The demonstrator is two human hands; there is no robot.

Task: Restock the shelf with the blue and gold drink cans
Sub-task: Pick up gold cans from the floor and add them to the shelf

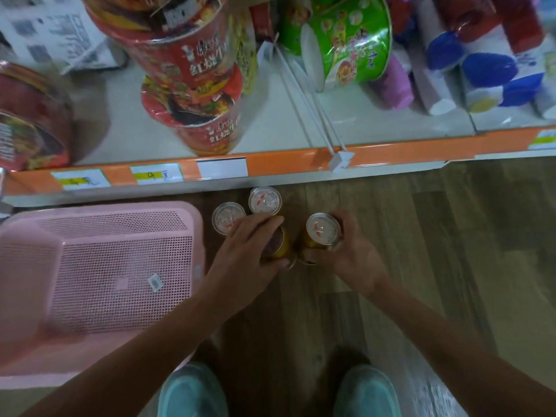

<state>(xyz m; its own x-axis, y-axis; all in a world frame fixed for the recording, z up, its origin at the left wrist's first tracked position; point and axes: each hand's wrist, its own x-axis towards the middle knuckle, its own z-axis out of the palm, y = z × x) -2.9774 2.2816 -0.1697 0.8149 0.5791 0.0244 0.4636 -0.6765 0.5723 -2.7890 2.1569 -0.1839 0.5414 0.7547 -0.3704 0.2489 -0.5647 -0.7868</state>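
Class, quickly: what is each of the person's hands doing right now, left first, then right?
Left hand: closed, fingers curled round a gold can.
Right hand: closed, gripping a second can by its side.

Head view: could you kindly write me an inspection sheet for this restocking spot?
Surface: wooden floor in front of the shelf.
Job's things: two standing cans on the floor by the shelf; two more in the hands.
Clutter: pink basket on the floor, left of the cans.
Hands: left hand grips a gold can; right hand grips a second can.
Cables: nothing seen.
Surroundings: noodle cups on the shelf; teal shoes below.
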